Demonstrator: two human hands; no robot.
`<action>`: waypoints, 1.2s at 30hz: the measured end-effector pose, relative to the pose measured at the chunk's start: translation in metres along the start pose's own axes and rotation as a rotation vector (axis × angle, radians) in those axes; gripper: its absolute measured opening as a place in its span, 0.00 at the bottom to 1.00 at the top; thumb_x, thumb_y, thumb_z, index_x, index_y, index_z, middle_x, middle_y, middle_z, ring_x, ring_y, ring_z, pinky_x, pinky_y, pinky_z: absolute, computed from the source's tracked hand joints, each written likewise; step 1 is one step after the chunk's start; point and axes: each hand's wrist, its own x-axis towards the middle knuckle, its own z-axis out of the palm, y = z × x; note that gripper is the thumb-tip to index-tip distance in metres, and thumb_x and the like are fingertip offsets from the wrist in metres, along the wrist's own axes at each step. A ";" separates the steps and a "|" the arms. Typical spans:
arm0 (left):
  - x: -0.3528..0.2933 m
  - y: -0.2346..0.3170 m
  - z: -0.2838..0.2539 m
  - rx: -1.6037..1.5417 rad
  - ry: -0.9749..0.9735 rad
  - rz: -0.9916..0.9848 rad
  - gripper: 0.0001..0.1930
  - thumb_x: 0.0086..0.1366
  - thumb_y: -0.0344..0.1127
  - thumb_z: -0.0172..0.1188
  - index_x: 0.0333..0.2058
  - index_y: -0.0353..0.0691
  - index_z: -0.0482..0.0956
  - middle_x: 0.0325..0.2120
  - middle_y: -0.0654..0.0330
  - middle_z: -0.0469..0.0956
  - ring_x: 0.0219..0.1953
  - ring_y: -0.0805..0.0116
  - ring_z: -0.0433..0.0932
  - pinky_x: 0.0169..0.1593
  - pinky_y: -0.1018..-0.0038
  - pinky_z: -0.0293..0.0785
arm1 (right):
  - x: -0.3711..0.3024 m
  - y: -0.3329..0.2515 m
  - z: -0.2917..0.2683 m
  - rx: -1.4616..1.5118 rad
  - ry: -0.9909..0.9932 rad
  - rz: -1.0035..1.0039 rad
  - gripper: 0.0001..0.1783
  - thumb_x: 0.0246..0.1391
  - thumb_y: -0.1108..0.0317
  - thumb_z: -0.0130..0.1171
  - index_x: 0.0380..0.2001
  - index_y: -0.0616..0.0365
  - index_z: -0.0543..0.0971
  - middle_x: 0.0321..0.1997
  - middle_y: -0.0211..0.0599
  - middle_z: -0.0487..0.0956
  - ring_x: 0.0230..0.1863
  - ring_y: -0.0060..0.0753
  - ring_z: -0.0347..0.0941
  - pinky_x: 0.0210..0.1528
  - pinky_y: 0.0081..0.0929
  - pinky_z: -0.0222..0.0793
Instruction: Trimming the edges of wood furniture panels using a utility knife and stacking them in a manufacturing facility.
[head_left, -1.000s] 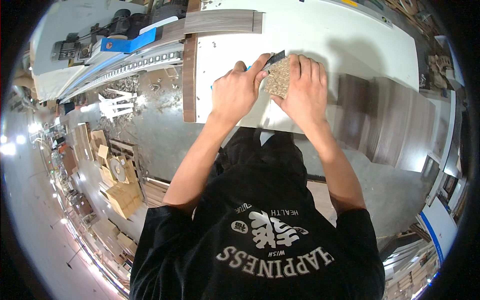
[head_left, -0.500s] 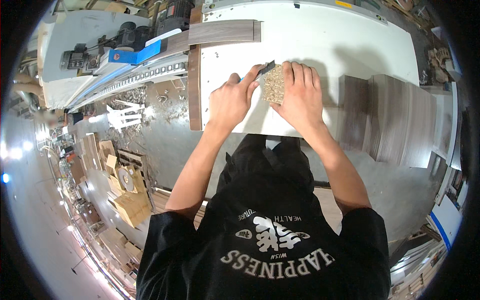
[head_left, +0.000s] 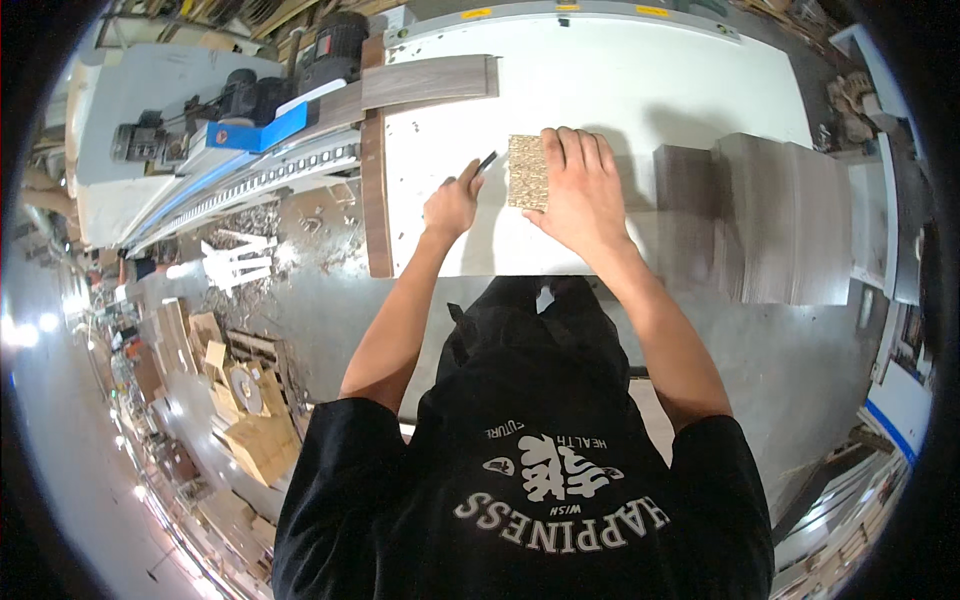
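We have the small chipboard block [head_left: 527,172] lying flat on the white worktop [head_left: 640,90], near the worktop's front edge and a little left of its middle. Our right hand [head_left: 580,190] lies open on the block's right side, fingers [head_left: 575,150] spread flat and pressing down, covering part of it. Our left hand [head_left: 452,205] sits just left of the block, its fingers curled tight around a thin dark tool [head_left: 485,163], perhaps a pencil or blade, whose tip points at the block's left edge.

To do this well, we judge that the right palm should bear straight down so the block cannot skid on the smooth worktop, and that the tool should run along the edge in one steady pass, with the holding fingers kept clear of its tip.

Toward the worktop's right end stands a stack of dark wood-grain panels [head_left: 770,215]; a long dark strip [head_left: 375,195] lies along its left edge and another panel [head_left: 428,82] at its far left corner.

Against the picture from half a second ago, the left hand has drawn a little away from the block, so a gap of worktop shows between them, and the tool now reaches across that gap. The right hand stays planted on the block.
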 end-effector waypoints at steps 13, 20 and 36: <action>0.019 0.030 -0.006 -0.615 -0.052 0.639 0.80 0.39 0.53 0.90 0.82 0.34 0.42 0.78 0.34 0.55 0.80 0.35 0.55 0.81 0.49 0.54 | 0.004 -0.005 -0.005 -0.084 -0.070 0.075 0.62 0.34 0.47 0.88 0.70 0.60 0.68 0.69 0.48 0.71 0.70 0.54 0.67 0.78 0.55 0.60; 0.056 0.016 0.054 -0.865 -0.076 0.691 0.65 0.38 0.45 0.89 0.71 0.24 0.61 0.63 0.34 0.74 0.67 0.38 0.76 0.71 0.54 0.73 | 0.008 -0.019 0.000 -0.088 -0.045 0.027 0.55 0.40 0.43 0.83 0.67 0.62 0.71 0.65 0.48 0.74 0.69 0.55 0.69 0.78 0.56 0.60; -0.008 0.108 0.049 -1.391 -0.614 0.345 0.56 0.50 0.37 0.84 0.73 0.32 0.59 0.63 0.53 0.73 0.67 0.58 0.73 0.68 0.62 0.72 | 0.046 0.041 -0.073 -0.099 0.106 0.008 0.47 0.43 0.44 0.82 0.63 0.55 0.78 0.67 0.44 0.76 0.74 0.50 0.69 0.84 0.58 0.53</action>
